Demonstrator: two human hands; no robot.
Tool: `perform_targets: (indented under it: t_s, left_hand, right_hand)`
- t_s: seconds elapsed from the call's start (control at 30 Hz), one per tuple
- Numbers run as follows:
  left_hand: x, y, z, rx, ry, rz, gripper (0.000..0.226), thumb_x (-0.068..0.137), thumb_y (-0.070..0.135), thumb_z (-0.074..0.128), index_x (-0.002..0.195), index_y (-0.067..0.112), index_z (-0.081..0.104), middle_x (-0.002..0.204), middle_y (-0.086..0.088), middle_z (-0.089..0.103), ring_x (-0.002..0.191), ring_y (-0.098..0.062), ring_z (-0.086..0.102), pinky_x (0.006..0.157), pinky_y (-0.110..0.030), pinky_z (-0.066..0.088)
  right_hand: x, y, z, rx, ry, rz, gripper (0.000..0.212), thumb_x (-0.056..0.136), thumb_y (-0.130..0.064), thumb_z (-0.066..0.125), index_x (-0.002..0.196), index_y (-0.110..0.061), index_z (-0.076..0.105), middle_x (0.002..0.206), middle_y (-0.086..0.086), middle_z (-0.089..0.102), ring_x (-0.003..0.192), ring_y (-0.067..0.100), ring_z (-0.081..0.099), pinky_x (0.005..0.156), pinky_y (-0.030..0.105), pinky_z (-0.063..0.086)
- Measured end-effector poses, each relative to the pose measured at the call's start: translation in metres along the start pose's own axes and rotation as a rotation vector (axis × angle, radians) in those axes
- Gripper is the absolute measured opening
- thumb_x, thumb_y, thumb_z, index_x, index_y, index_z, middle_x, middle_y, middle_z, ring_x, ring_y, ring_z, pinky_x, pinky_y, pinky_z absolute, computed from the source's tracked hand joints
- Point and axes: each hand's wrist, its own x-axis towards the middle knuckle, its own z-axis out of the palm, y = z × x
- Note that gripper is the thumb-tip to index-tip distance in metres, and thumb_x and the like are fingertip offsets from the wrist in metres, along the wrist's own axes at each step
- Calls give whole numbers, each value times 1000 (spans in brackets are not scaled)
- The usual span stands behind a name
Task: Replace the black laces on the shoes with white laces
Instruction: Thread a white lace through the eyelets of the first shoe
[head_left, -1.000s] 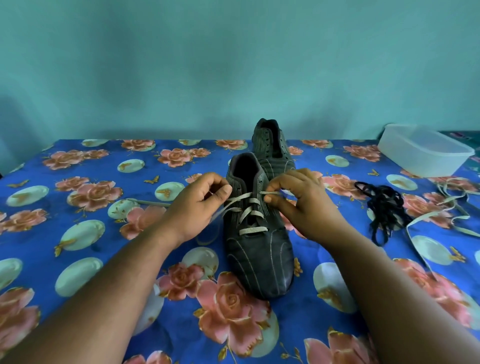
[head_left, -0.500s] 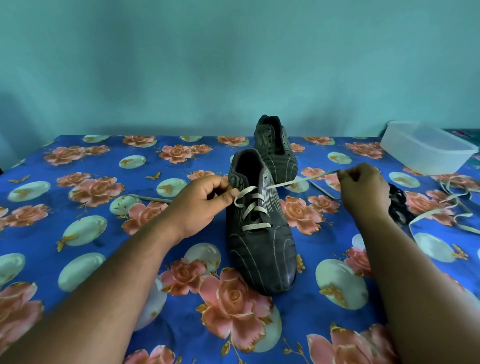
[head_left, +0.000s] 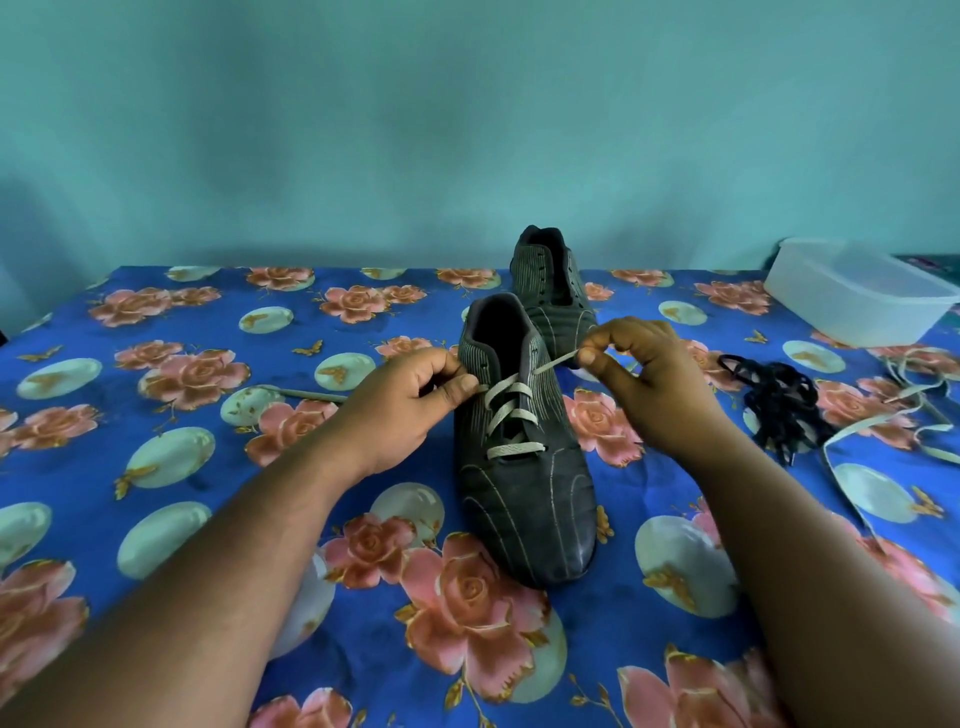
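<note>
A dark grey shoe (head_left: 524, 499) stands in the middle of the flowered cloth, toe toward me, with a white lace (head_left: 511, 415) crossed through its lower eyelets. My left hand (head_left: 405, 410) pinches the lace at the shoe's left edge. My right hand (head_left: 649, 384) pinches the lace's other end just right of the upper eyelets, and the strand runs taut to the shoe. A second dark shoe (head_left: 550, 286) without laces stands behind the first. A pile of black laces (head_left: 774, 400) lies to the right.
A clear plastic box (head_left: 857, 291) sits at the far right on the blue flowered cloth (head_left: 208, 467). Another white lace (head_left: 883, 421) loops beside the black pile. The free end of the threaded lace (head_left: 301, 392) trails left behind my left hand.
My right hand had pulled the lace far out to the right; it has now come back close to the shoe, still pinching the lace. The left hand has stayed put.
</note>
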Motion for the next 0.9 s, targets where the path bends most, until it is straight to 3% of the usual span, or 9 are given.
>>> perform_targets:
  t_s: [0.1,0.17,0.23,0.37,0.5,0.6,0.73,0.8,0.9]
  left_hand:
    - [1,-2,0,25,-21,-2,15,100,37,57,94,26,65,102,-2,67,96,-9,56,83,-15,43]
    - [1,-3,0,46,-22,4,15,100,39,57,93,28,63,99,-2,66,95,-16,58,88,-29,48]
    - [-1,-1,-1,30,-16,21,16,98,42,58,92,28,63,92,3,62,91,-18,58,85,-36,48]
    - [-4,4,-1,17,-11,41,39,83,62,61,91,24,63,84,11,57,78,-6,52,75,-28,46]
    - [-2,3,3,95,2,85,39,88,60,61,76,24,58,70,11,53,68,-8,49,67,-37,44]
    - [0,0,-2,40,-57,113,32,94,48,59,70,27,55,64,13,46,63,-6,42,68,-29,41]
    - [1,-4,-15,-86,-156,44,34,101,37,57,77,13,59,84,-5,53,91,-10,40,94,-18,36]
    - [-3,-2,-15,-156,-179,-19,35,101,34,56,72,14,55,91,-21,57,99,-9,36,84,-4,35]
    - [-4,-1,-13,-121,-156,-24,36,95,44,56,73,16,56,93,-13,59,100,-9,37,78,-4,37]
  right_hand:
    - [1,6,-7,-19,23,81,18,98,-30,66,87,-44,62,93,-25,62,102,13,49,87,23,37]
    - [2,6,-4,-31,14,94,16,98,-32,65,87,-44,62,93,-23,63,102,15,50,86,25,37]
    - [1,5,0,-33,-7,87,11,98,-34,64,89,-40,65,94,-20,64,102,16,51,86,31,39]
    - [0,5,0,-37,-16,89,7,98,-34,64,92,-37,67,97,-19,66,103,15,50,86,33,40]
    - [1,3,-1,-36,5,82,13,98,-29,65,90,-40,65,92,-22,65,101,14,52,82,24,39]
    - [2,0,-4,-50,1,80,14,99,-24,65,90,-35,66,84,-24,65,92,8,57,73,19,40]
    - [1,-1,-14,51,-9,136,13,100,-19,64,90,-27,67,80,-14,70,76,-5,62,67,7,42]
    - [0,-2,-13,122,-48,177,13,101,-19,63,90,-25,67,72,-14,68,65,1,59,63,10,44]
    - [-2,-5,-10,121,-101,172,11,101,-25,64,90,-24,68,66,4,62,53,11,42,54,25,38]
